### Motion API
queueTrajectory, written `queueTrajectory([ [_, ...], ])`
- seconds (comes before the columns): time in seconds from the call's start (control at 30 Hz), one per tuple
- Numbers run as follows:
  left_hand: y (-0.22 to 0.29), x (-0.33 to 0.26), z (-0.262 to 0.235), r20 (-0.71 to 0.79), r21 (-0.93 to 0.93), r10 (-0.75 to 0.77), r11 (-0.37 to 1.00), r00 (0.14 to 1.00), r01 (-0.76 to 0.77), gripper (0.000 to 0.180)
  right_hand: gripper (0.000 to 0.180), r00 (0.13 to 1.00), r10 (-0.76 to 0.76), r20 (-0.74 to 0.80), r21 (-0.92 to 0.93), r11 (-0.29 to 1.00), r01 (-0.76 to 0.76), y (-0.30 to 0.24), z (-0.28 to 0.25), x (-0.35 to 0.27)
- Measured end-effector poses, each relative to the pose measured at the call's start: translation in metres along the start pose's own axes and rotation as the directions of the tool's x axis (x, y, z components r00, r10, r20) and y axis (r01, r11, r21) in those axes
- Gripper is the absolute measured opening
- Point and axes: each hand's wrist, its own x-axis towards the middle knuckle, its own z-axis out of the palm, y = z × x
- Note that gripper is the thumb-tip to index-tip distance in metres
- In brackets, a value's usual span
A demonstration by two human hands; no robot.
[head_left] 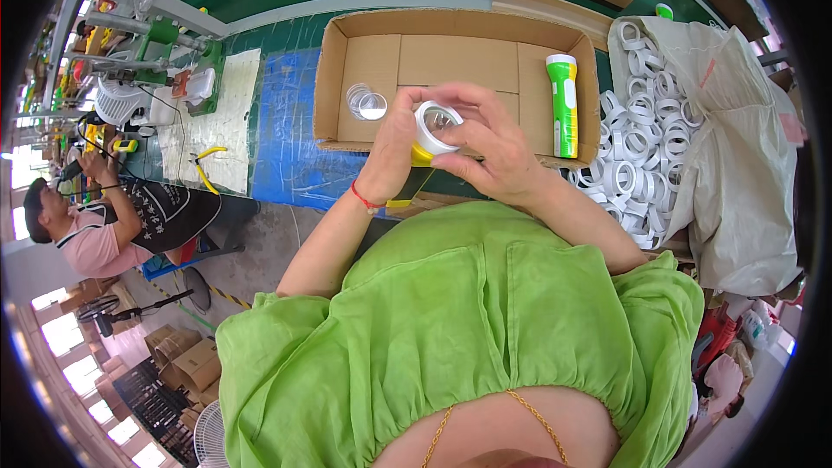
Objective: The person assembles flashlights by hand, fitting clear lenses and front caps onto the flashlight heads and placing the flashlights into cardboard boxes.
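The flashlight (422, 156), yellow-bodied with a white head ring, sits between both hands just in front of the green blouse, at about 6 o'clock from the open cardboard box (451, 78) on the worktop (286, 139). At its 9 o'clock the left hand (394, 143) is clamped around the yellow barrel, thumb up along the head; a firm, still grip there looks best, so the body cannot turn. At its 3 o'clock the right hand (490, 143) is closed over the white ring (433, 126), fingertips spread round the rim; to my eye the ring wants to sit square on the head, with even pressure from all fingers, or it may seat crooked. Most of the barrel is hidden behind the left palm and wrist, and whether a lens already lies inside the ring is hard to tell. Further right, at 3 o'clock, a pile of white rings (637, 147) is partly buried in a pale bag (737, 182).
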Motion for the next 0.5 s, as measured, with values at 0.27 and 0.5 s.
queueTrajectory([
  [0.27, 0.008, 0.003, 0.011, -0.069, -0.212, -0.076, 0.976, 0.995, 0.060, 0.060, 0.055, 0.953, 0.302, -0.031, 0.089, 0.950, -0.298, -0.006, 0.016, -0.007],
  [0.5, 0.009, 0.002, 0.011, -0.058, 0.080, -0.060, 0.995, 0.996, 0.065, 0.062, 0.059, 0.977, 0.206, -0.060, -0.062, 0.976, -0.210, 0.008, 0.019, -0.014],
])
